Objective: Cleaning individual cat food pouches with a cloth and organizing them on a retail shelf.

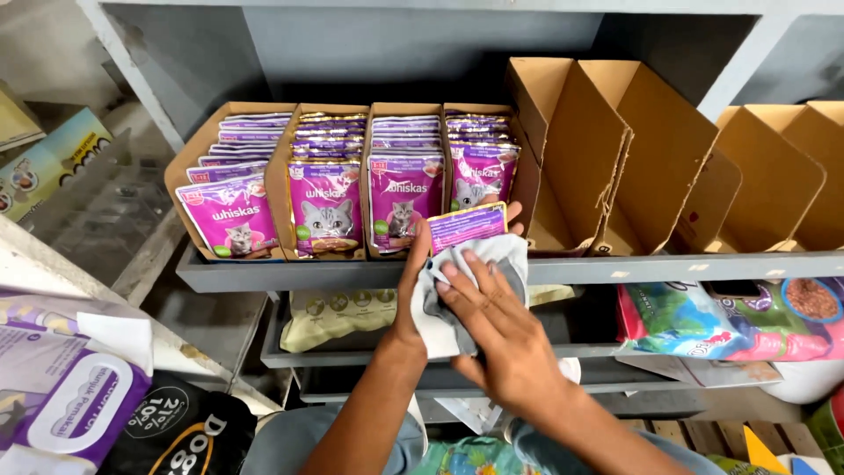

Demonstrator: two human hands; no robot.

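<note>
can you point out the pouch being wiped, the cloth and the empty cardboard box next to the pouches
purple pouch (pixel 466 226): head view, on its upper end showing above the cloth.
grey cloth (pixel 503 255): head view, on the fold by the right hand's fingertips.
empty cardboard box (pixel 585 149): head view, on its slanted side wall.

Glossy foil pouch (pixel 466 225), soft cloth (pixel 457 308)
</note>
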